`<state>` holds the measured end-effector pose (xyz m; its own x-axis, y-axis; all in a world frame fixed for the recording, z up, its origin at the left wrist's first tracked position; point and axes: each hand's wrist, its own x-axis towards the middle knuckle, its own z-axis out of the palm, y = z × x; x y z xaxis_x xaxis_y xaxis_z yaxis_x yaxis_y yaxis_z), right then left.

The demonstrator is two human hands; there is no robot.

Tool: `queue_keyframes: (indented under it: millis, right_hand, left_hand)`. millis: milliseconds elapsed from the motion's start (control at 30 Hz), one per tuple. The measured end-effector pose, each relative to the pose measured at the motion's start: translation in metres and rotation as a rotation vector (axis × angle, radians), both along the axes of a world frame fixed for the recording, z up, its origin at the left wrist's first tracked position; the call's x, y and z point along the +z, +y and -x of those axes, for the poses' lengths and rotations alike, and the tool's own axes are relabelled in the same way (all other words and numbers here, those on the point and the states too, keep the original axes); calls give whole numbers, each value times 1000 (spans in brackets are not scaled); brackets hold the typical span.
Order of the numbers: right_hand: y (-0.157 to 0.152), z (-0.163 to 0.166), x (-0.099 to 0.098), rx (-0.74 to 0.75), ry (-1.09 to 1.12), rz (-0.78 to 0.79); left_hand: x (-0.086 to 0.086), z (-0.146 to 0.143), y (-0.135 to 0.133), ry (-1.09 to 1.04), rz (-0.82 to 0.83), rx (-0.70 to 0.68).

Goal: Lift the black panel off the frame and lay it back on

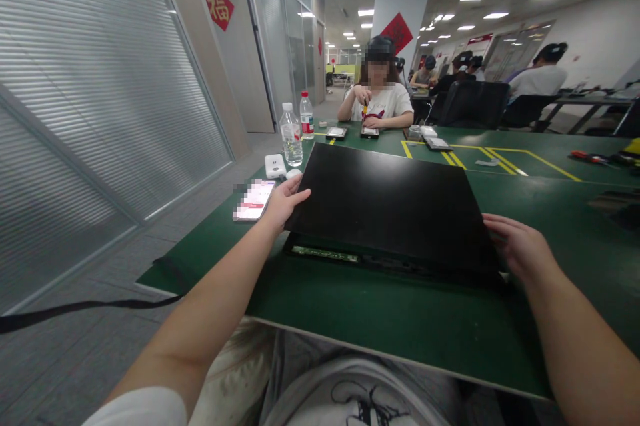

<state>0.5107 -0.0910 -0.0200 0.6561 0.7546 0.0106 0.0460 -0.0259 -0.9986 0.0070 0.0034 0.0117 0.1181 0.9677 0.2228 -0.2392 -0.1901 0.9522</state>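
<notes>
A flat black display panel (385, 206) is tilted above a dark frame, its near edge raised off it. Through the gap at the front left shows a strip of green circuit board (325, 253). My left hand (286, 203) grips the panel's left edge, thumb on top and fingers beneath or behind it. At the opposite edge, my right hand (523, 246) holds the right side, its fingertips partly hidden by the panel. Most of the frame below is covered. Left of the panel lies a lit phone (255, 200), close to my left hand.
A clear water bottle (291, 136), a red-capped bottle (307, 116) and a white case (275, 167) stand at the left on the green table (380, 326). Across it, a person (379, 99) works on a hard drive (369, 130) with a screwdriver. Red-handled tools (590, 158) lie far right.
</notes>
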Motion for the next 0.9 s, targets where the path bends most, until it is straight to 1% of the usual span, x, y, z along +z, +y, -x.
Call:
queue_keyframes:
  millis: [100,133,167,233,300,400,500,567,633,700,800,900]
  right_hand:
    - [-8,15,22,31,266,-48]
    - [-11,20,29,54,323,-87]
    - [-14,25,35,48,361,-153]
    - [-20,33,43,26,439,-225]
    - [-25,39,48,1,524,-197]
    - [-29,44,52,0,622,-57]
    - [-30,47,58,-23,632,37]
    - [-29,47,62,-64,630,16]
    - [-28,44,64,-93,647,-48]
    - [-26,37,64,-118,652,-113]
    - [-25,26,59,-165,595,-224]
    - [-23,23,55,-241,527,-332]
  left_hand:
    - [1,1,0,-33,46,13]
    - [0,0,0,-45,55,17]
    - [-1,-1,1,-55,59,20]
    - [-4,-3,1,-69,58,22]
    - [-6,-4,3,-69,59,16]
    - [-7,-3,4,-38,107,30]
    - [-5,-1,4,-8,195,59]
    - [-3,0,3,11,251,52]
    - [-3,-1,3,43,275,31]
    - [-4,-2,4,85,255,31]
    - [-9,0,7,164,176,97]
    - [-15,4,10,348,57,145]
